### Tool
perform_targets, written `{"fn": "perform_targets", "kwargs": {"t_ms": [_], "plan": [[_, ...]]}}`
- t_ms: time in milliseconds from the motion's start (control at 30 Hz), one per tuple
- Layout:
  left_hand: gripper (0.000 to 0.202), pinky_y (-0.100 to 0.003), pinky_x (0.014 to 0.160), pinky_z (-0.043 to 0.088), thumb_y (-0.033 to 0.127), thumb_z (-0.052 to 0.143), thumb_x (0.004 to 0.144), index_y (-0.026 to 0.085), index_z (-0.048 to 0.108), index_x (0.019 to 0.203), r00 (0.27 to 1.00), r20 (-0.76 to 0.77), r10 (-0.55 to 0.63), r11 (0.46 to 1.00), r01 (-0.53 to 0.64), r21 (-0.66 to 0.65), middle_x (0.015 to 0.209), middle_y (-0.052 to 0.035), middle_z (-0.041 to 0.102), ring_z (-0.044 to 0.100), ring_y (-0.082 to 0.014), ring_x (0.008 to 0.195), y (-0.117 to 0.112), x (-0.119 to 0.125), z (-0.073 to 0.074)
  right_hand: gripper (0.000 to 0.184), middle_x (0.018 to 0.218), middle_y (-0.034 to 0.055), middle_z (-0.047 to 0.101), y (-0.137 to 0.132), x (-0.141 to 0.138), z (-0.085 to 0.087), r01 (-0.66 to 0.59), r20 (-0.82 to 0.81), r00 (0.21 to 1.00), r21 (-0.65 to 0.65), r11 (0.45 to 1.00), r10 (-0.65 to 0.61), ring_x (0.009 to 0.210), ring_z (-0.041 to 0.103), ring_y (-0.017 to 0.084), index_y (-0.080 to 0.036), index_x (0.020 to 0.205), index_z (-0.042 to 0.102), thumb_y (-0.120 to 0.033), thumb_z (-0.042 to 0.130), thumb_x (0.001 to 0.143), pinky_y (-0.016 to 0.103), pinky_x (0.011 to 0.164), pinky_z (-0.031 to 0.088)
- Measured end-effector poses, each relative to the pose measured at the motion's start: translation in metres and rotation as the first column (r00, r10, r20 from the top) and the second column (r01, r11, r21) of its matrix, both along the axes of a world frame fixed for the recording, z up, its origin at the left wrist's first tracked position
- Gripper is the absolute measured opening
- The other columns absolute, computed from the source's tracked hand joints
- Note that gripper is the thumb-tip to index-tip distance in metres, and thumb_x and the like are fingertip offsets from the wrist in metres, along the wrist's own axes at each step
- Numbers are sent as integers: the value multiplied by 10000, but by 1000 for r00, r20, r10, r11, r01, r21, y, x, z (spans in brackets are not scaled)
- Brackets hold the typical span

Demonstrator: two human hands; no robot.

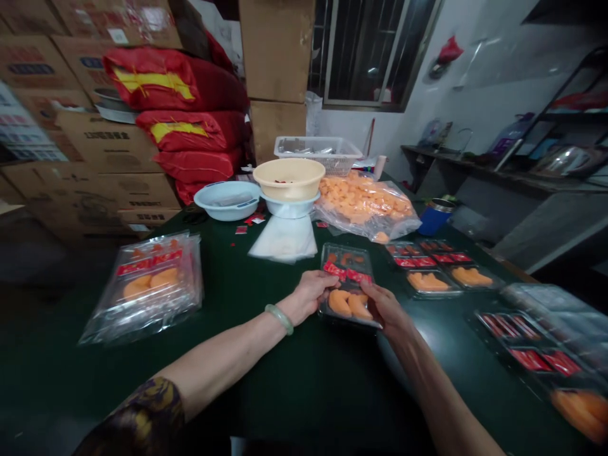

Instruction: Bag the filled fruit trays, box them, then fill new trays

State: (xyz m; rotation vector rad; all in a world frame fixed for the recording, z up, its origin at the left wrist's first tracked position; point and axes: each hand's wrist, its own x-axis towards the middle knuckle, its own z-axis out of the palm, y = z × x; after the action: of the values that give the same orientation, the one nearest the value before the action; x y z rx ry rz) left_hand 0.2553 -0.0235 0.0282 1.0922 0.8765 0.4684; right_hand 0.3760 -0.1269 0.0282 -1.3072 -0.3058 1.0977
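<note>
Both hands hold a clear plastic tray [349, 253] over the green table. My left hand [311, 292] grips its left edge, the thumb and fingers by a red packet [335, 271]. My right hand [384, 304] is closed on the right edge, fingertips close to a second red packet [358, 276]. In the tray's near part lie two orange curved pieces [350, 304]; small brownish pieces [351, 258] sit in its far part. Just beyond the tray is a stack of clear plastic bags [284, 239].
Bagged trays [147, 282] are piled at left. Filled trays [430, 278] stand at right, with more trays [534, 342] nearer. Behind are a cream basin [289, 174], a blue basin [228, 201], a white basket [344, 166], a bag of orange pieces [363, 199] and a blue cup [436, 218].
</note>
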Motion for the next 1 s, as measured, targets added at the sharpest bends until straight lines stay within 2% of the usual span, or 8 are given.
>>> {"fn": "perform_targets", "kwargs": {"t_ms": [133, 200, 267, 333, 433, 567, 733, 1000], "plan": [[293, -252, 478, 409, 397, 595, 783, 111, 605, 718, 952, -296, -74, 919, 180, 351, 726, -103, 645, 535, -124, 509, 12, -29, 8, 283, 689, 57, 696, -15, -8, 0, -49, -46, 997, 88, 995, 54, 567, 633, 171, -145, 730, 607, -258, 785, 542, 261, 538, 515], [264, -310, 636, 457, 377, 574, 796, 119, 604, 838, 906, -423, 12, 797, 247, 551, 917, -151, 640, 600, -212, 766, 36, -43, 15, 269, 701, 46, 700, -22, -6, -3, -70, -34, 997, 95, 993, 73, 611, 651, 191, -164, 742, 609, -263, 783, 562, 285, 567, 526], [221, -383, 839, 414, 234, 587, 775, 111, 575, 958, 853, -509, 118, 631, 332, 701, 1126, -199, 564, 514, -292, 1060, 64, -53, 20, 251, 748, 45, 707, -26, -2, -4, -106, -22, 994, 85, 991, 108, 666, 663, 207, -181, 755, 612, -269, 775, 585, 302, 593, 529], [255, -439, 951, 323, 96, 584, 718, 85, 566, 973, 796, -581, 170, 473, 451, 757, 1192, -237, 514, 409, -337, 1181, 91, -58, 20, 227, 761, 48, 707, -29, 0, -3, -129, 10, 992, 79, 988, 129, 682, 662, 204, -185, 748, 614, -281, 765, 608, 295, 604, 524], [225, -442, 987, 272, 0, 532, 676, 77, 590, 880, 729, -665, 163, 290, 609, 739, 1120, -235, 559, 435, -329, 1153, 122, -57, 12, 203, 734, 46, 700, -29, 0, -3, -145, 46, 989, 52, 988, 143, 667, 652, 189, -179, 731, 613, -288, 753, 634, 273, 584, 508], [151, -339, 921, 327, -2, 515, 664, 120, 595, 704, 685, -724, 84, 134, 712, 689, 957, -167, 631, 535, -254, 998, 150, -54, 5, 213, 763, 29, 700, -29, 1, -7, -173, 6, 985, 57, 983, 173, 693, 650, 174, -190, 776, 609, -299, 746, 656, 251, 583, 493], [151, -273, 686, 358, 102, 551, 685, 152, 530, 545, 702, -712, 12, 94, 708, 700, 652, -63, 587, 536, -180, 723, 181, -46, 21, 252, 782, 20, 703, -30, 3, -14, -219, -15, 975, 73, 973, 221, 676, 641, 147, -197, 842, 600, -309, 746, 670, 241, 617, 494], [426, -225, 467, 245, 361, 482, 839, 157, 437, 468, 735, -670, -100, 243, 672, 700, 413, 36, 391, 308, -63, 429, 203, -33, 32, 243, 854, 60, 703, -32, 0, -9, -263, -83, 958, 112, 958, 273, 768, 665, 201, -199, 888, 593, -299, 718, 706, 309, 702, 517]]}}
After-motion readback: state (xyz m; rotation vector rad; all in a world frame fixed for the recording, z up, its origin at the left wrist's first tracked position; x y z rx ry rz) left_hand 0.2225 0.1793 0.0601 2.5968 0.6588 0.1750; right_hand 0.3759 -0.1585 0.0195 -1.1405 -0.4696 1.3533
